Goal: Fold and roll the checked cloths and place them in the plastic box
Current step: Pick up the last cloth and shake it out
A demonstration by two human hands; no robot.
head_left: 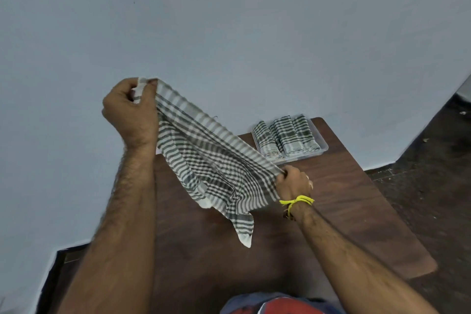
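Checked cloth [211, 161] hangs stretched in the air between the two hands, its loose corners drooping below them over the dark wooden table [331, 211]. The left hand [130, 110], raised higher, is clenched on one end of it, and the right hand [293, 182], lower and wearing a yellow thread [297, 201] at the wrist, pinches the other end. Beyond the right hand, at the table's far edge, a clear plastic box [321, 141] holds three rolled checked cloths [286, 138] side by side.
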